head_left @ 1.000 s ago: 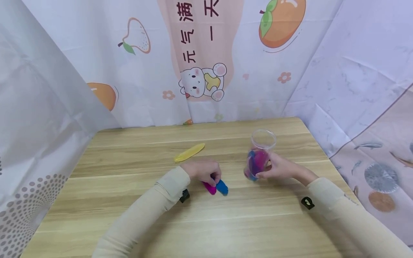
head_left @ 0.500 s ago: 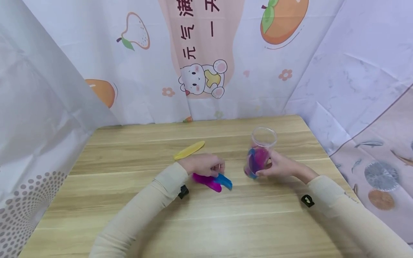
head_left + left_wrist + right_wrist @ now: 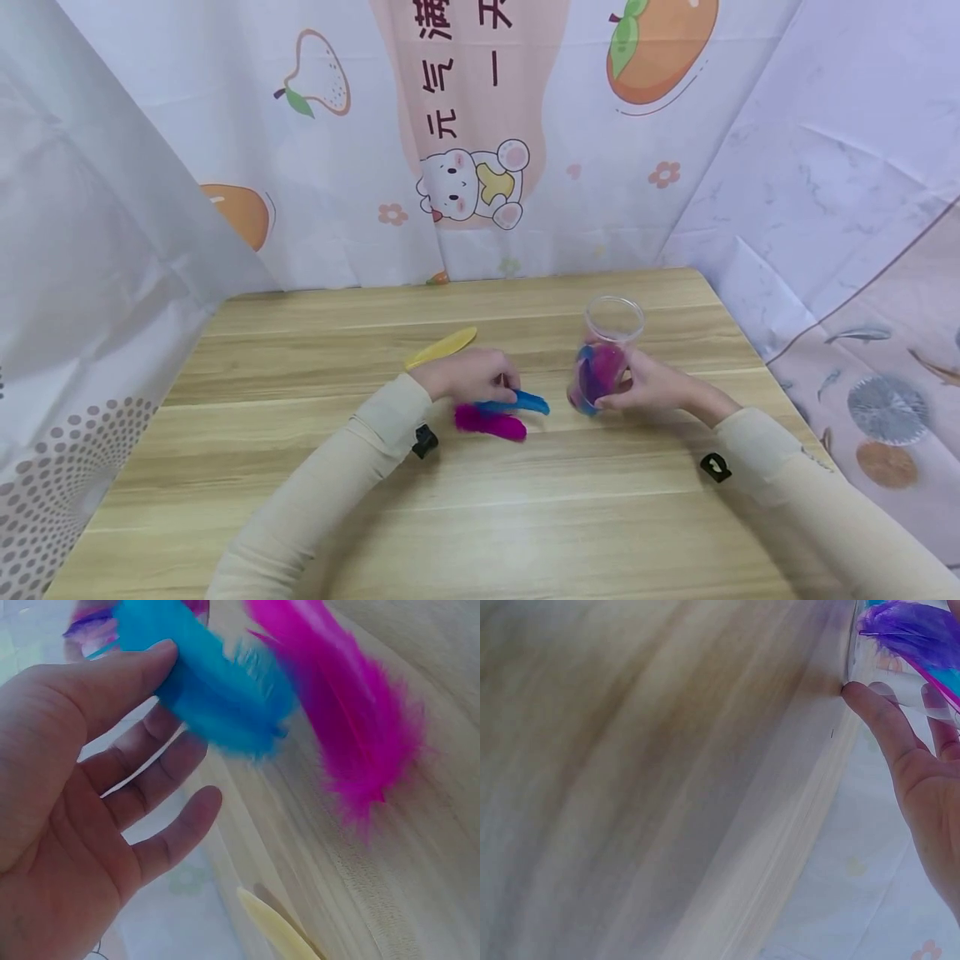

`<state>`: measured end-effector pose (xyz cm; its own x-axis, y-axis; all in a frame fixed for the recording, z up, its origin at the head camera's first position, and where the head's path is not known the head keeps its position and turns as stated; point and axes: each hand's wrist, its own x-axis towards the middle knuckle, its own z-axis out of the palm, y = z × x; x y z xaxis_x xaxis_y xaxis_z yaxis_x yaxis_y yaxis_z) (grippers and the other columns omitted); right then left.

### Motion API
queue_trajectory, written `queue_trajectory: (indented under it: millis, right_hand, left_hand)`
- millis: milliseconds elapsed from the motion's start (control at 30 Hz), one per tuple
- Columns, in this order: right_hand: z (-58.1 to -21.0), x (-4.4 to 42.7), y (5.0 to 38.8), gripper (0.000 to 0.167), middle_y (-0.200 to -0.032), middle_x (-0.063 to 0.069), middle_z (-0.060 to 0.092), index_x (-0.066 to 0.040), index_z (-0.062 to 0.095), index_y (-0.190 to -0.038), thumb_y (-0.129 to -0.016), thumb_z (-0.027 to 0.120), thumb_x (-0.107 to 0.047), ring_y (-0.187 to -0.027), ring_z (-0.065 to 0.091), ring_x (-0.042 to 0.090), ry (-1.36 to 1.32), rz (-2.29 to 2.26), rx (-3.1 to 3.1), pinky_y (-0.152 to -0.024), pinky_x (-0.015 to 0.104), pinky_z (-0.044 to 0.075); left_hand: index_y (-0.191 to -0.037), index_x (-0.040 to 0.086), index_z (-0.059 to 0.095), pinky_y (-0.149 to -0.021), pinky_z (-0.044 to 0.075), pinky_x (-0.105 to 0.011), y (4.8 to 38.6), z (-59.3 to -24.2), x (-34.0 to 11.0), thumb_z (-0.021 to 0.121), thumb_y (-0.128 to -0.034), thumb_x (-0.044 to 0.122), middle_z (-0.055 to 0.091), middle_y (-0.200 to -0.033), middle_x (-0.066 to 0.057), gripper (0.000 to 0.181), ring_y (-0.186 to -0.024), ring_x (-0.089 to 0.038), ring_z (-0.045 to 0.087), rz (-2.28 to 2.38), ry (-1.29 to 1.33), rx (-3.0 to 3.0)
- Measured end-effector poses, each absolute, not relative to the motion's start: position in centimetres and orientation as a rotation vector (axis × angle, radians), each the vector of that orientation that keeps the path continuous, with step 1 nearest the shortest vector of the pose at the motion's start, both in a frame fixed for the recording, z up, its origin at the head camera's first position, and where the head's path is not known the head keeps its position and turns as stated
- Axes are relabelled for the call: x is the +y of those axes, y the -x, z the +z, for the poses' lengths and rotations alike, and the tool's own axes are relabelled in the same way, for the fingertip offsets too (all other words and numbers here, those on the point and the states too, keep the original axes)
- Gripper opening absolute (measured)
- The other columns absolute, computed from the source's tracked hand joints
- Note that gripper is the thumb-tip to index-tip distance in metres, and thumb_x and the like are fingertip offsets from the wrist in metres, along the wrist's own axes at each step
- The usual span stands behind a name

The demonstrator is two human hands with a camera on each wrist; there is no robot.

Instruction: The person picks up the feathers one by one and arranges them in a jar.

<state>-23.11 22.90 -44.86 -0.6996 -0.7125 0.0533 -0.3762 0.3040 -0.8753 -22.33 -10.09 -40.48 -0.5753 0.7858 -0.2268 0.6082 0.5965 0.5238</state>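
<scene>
My left hand pinches a blue feather between thumb and fingers, lifted slightly over the table. Just in front of it a magenta feather lies on the wood. To the right, my right hand grips a tall clear plastic cup around its lower part. The cup stands upright and holds several feathers in blue, magenta and purple; the purple feather shows through the wall in the right wrist view. Behind my left hand lies a yellow feather, partly covered by it in the head view.
The wooden table has its back edge against a printed curtain. More curtain hangs at the left and right sides. A black wrist-camera piece sits under the right sleeve, another under the left.
My left hand has drawn the blue feather apart from the magenta one and turned it toward the cup. The magenta feather is left on the table. My right hand and the cup stay put.
</scene>
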Motion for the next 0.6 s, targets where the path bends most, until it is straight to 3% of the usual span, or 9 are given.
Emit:
queue_trajectory:
  millis: [167, 600]
  right_hand:
    - [-45.12, 22.93, 23.25, 0.091, -0.132, 0.019, 0.056, 0.003, 0.030, -0.149, -0.079, 0.087, -0.006, -0.118, 0.059, 0.038, 0.991, -1.364, 2.225, -0.084, 0.038, 0.060]
    - [-45.09, 22.92, 23.29, 0.090, -0.131, 0.015, 0.057, -0.007, 0.032, -0.150, -0.079, 0.088, -0.007, -0.116, 0.061, 0.032, 0.983, -1.360, 2.227, -0.083, 0.038, 0.060]
  left_hand:
    - [-0.095, 0.012, 0.074, -0.069, 0.051, -0.022, 22.62, -40.01, -10.26, 0.069, -0.0988, 0.015, 0.069, -0.084, 0.002, 0.007, -0.074, -0.006, 0.058, 0.682, -1.142, 2.361]
    - [-0.107, 0.006, 0.075, -0.079, 0.056, -0.022, 23.36, -39.48, -10.42, 0.071, -0.0963, 0.010, 0.072, -0.089, 0.006, 0.012, -0.082, -0.005, 0.067, 0.907, -1.212, 2.303]
